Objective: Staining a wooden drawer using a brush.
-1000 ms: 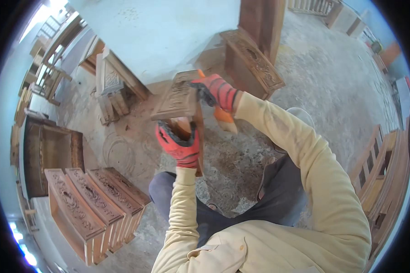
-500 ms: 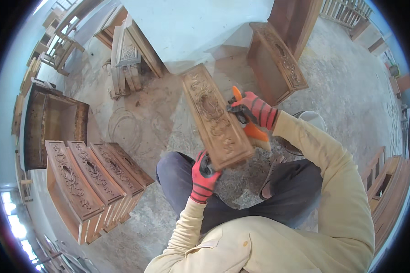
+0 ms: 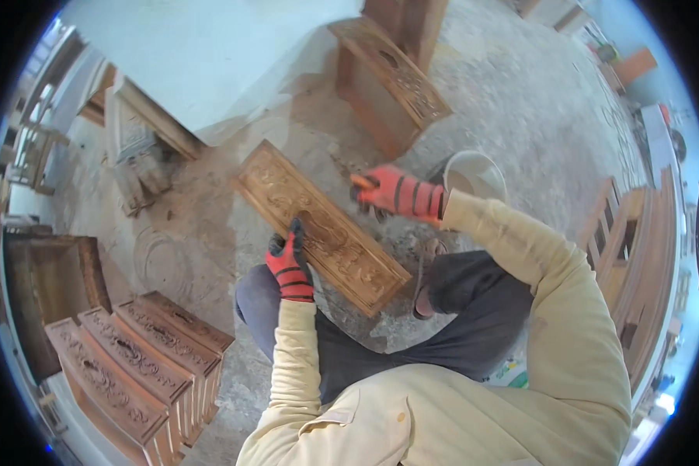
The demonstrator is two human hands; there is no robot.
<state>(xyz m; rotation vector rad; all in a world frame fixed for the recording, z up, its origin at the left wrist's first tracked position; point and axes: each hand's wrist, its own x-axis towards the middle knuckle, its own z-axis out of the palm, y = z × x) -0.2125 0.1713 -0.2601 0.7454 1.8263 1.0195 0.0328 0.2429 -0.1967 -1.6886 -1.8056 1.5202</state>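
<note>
A carved wooden drawer front (image 3: 346, 247) lies slantwise before me, its scrollwork facing up, its near right end above the floor between my legs. My left hand (image 3: 290, 270), in a red and black glove, grips its left long edge near the middle, thumb on the carved face. Beyond the opposite edge, my right hand (image 3: 408, 193), gloved alike and blurred, is closed around an orange-handled tool (image 3: 363, 182). Only a bit of orange shows; the tool's working end cannot be made out. That hand is apart from the wood.
Several carved drawers (image 3: 136, 365) stand in a row at lower left, near a dark wooden cabinet (image 3: 54, 272). A white bucket (image 3: 485, 175) sits beyond my right forearm. Another carved drawer (image 3: 392, 71) stands ahead. Wooden frames (image 3: 633, 256) lean at right.
The drawer front has turned from steep to slanting and flatter. My left hand has gone from its near end to its left edge. My right hand has pulled clear; the view has swung right.
</note>
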